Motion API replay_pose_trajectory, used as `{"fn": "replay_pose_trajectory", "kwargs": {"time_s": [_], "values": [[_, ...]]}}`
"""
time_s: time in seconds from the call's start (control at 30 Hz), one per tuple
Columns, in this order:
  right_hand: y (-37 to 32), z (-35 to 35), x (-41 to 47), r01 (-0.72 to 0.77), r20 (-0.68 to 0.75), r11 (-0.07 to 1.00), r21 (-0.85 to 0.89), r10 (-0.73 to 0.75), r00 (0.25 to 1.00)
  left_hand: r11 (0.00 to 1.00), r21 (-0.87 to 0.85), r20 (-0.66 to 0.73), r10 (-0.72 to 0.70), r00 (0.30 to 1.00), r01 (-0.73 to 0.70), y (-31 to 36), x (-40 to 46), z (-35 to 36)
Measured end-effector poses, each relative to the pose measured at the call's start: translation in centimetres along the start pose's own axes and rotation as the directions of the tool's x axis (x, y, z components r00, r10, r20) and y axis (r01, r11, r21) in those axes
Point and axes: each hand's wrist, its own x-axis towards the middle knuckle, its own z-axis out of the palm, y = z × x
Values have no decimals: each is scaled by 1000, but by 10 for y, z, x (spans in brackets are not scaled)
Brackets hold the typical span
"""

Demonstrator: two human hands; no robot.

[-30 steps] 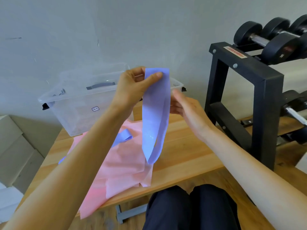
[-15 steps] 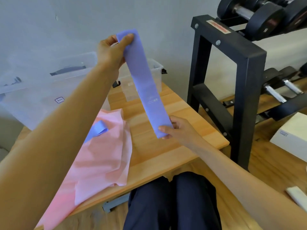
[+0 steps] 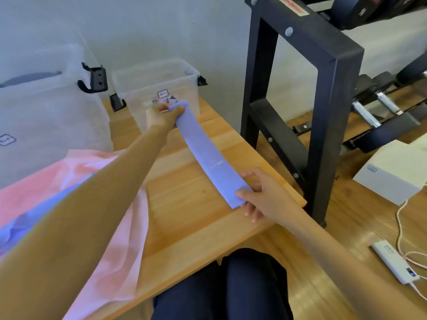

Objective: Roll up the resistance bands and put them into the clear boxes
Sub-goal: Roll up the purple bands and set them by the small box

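Note:
A purple resistance band [image 3: 208, 155] lies stretched flat along the wooden table [image 3: 184, 204], running from far left to near right. My left hand [image 3: 161, 116] grips its far end, close to the small clear box [image 3: 157, 86]. My right hand [image 3: 263, 195] pinches its near end at the table's right edge. Pink bands [image 3: 111, 239] lie in a heap on the left, partly under my left arm, with another purple band [image 3: 30, 215] among them. A large clear box [image 3: 46, 112] stands at the far left.
A black dumbbell rack [image 3: 323, 88] stands right beside the table's right edge. On the floor to the right are a white box [image 3: 392, 172], a power bank [image 3: 395, 262] and a pink cable [image 3: 402, 218]. My knees [image 3: 221, 287] are under the near edge.
Both hands have brought the purple band down from hanging upright in the air to lying along the table. My left hand dropped from high up to just above the tabletop.

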Motion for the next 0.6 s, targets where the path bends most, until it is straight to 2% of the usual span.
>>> {"fn": "replay_pose_trajectory", "kwargs": {"time_s": [0.13,0.23,0.37,0.43,0.5,0.6], "values": [[6,-7,4,48,-26,978,-201,-55,998,998,67,38,-6,999,4,-22,11,23],[7,-13,5,135,-38,916,-378,-161,986,992,127,64,9,998,-17,-34,23,32],[11,-14,6,126,-93,797,-591,-223,970,965,239,111,85,990,-109,-45,30,44],[18,-14,8,173,-141,673,-720,-385,912,919,332,131,177,976,-211,-49,31,49],[24,-13,11,272,-111,537,-798,-576,810,858,418,151,258,954,-298,-53,32,50],[31,-5,16,429,9,450,-783,-682,732,760,523,192,336,922,-386,-57,33,50]]}}
